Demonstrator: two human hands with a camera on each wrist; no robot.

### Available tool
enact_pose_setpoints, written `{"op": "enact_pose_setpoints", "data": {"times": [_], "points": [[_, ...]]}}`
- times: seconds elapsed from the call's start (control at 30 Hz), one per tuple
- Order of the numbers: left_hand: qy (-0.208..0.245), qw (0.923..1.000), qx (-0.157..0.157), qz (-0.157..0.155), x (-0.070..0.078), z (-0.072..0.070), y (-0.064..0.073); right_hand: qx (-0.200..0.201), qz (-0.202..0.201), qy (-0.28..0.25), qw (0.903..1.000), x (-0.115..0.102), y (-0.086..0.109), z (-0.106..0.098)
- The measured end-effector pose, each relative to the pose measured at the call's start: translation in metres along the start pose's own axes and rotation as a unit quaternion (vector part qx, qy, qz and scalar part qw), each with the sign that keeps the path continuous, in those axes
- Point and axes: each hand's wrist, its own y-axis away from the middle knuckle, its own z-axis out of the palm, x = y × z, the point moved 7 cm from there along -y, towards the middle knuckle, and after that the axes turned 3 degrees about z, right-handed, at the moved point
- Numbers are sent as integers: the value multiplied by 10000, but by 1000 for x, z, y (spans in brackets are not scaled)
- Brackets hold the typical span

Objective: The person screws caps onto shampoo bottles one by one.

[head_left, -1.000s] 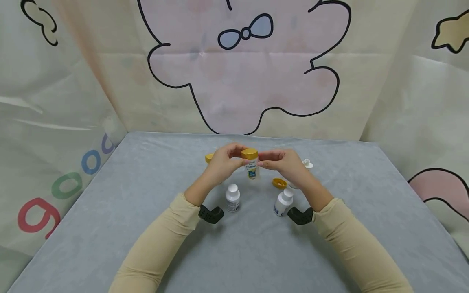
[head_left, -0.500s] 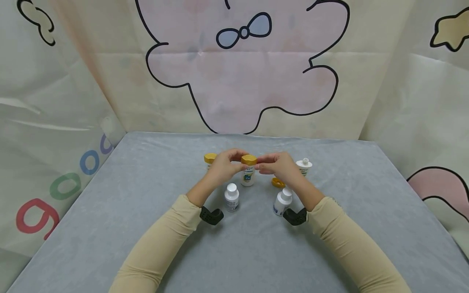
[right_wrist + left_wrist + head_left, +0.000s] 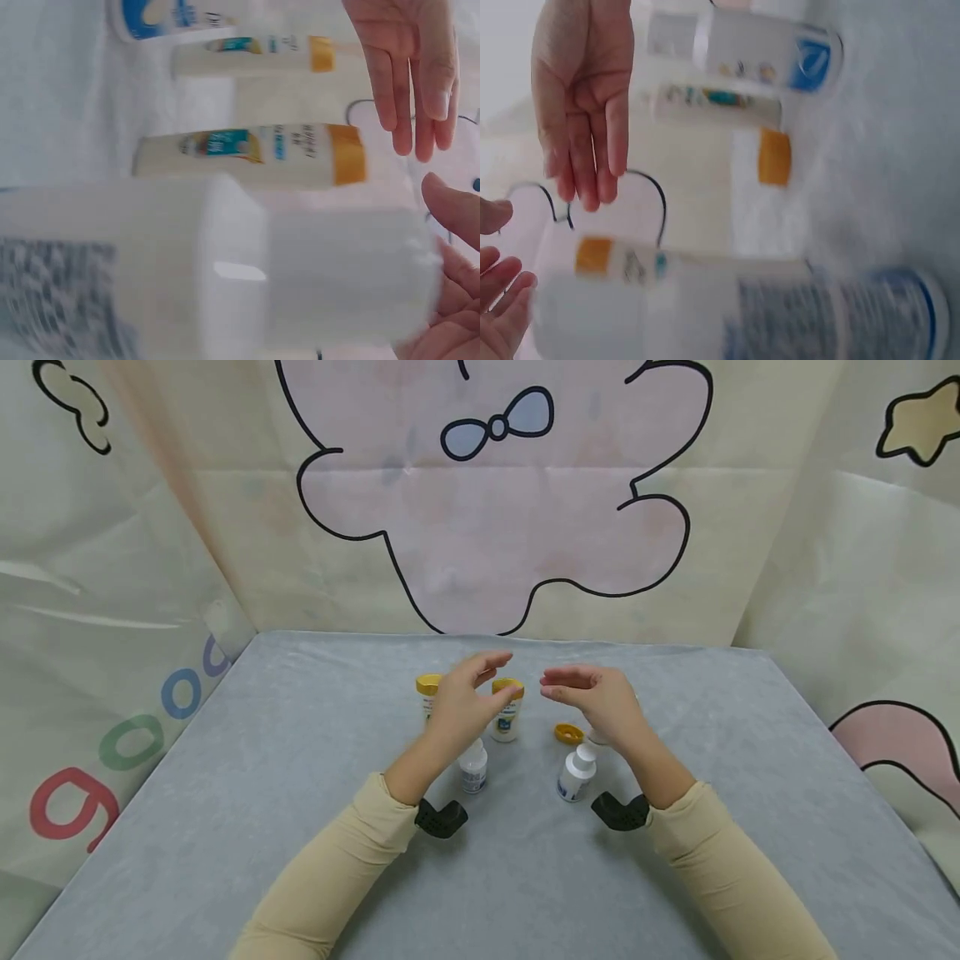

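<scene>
A pale bottle with a yellow cap (image 3: 506, 727) stands upright between the hands. The left hand (image 3: 463, 706) is just left of it, fingers loosely extended and thumb overlapping the cap in the head view. The right hand (image 3: 600, 700) hovers to its right, holding nothing, fingers together and thumb below them. In the right wrist view the bottle (image 3: 240, 154) shows its label, and the left hand (image 3: 405, 60) has straight fingers. A loose orange-yellow cap (image 3: 568, 733) lies on the cloth below the right hand. An uncapped slim bottle (image 3: 716, 106) is mostly hidden behind that hand in the head view.
A second yellow-capped bottle (image 3: 427, 687) stands left, partly behind the left hand. Nearer on the grey cloth (image 3: 510, 877) stand two white bottles: one (image 3: 473, 770) below the left hand and one (image 3: 576, 774) below the right. Printed fabric walls (image 3: 480, 552) surround the table.
The yellow-capped bottle came down onto the table. Both hands then let go of it; the right hand moved away to the right, and the left hand loosened and rose slightly.
</scene>
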Motion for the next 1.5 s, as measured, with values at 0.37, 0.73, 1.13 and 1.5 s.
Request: {"op": "enact_pose_setpoints", "data": {"times": [0.37,0.73,1.13,1.5], "points": [[-357,9957,-758,391,24,50,2,529,-105,-377,9978,3,30,-50],[-289,9910,-1205,-503,5,85,3,841,-140,-1189,9892,25,41,-83],[-91,9863,-1333,-966,-16,110,-1,343,522,-713,9955,58,19,-82],[-457,9792,-1479,-1314,-37,123,0,-181,668,-586,9959,87,0,-62]]}}
